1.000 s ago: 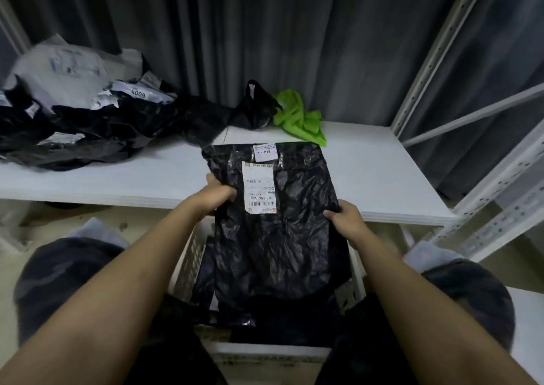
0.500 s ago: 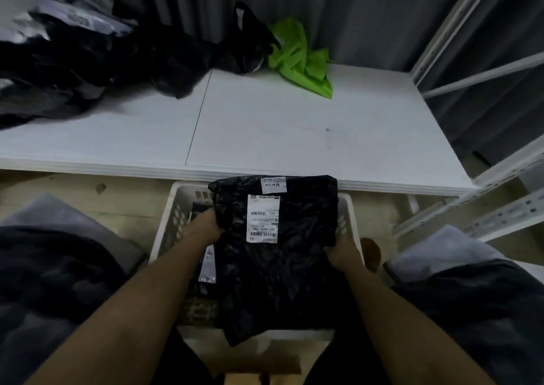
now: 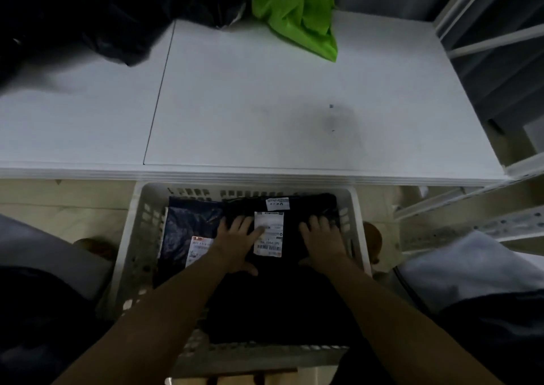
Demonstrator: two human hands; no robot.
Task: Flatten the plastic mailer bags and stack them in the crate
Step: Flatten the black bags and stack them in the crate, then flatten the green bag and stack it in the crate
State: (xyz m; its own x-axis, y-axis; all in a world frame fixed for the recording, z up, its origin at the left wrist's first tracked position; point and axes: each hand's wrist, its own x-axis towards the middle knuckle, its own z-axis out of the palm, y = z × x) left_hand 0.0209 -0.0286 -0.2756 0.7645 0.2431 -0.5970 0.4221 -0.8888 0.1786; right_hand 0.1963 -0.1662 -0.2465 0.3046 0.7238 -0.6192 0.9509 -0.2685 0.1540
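Both forearms reach straight down into the white slotted crate (image 3: 138,237) that sits on the floor just in front of the counter (image 3: 265,113). The left hand (image 3: 240,244) lies palm down with its fingers spread wide and straight, its fingertips touching the left edge of the white shipping label (image 3: 268,233). The right hand (image 3: 321,241) lies flat too, fingers spread and pointing away from the person, pressing on the right side of the same black mailer bag (image 3: 294,281). Neither hand grips anything; both simply press down. The bag lies flat on top of the stack inside the crate, dark and crinkled, with the long label upright near its middle and a smaller white sticker (image 3: 277,203) at its far edge. To the left, partly under it, another dark mailer (image 3: 188,222) shows, bearing its own white label with an orange corner. Up on the counter, well apart from the crate, a heap of crumpled black bags (image 3: 117,16) fills the far left corner, and a bright green bag (image 3: 297,16) lies bunched just beside it.
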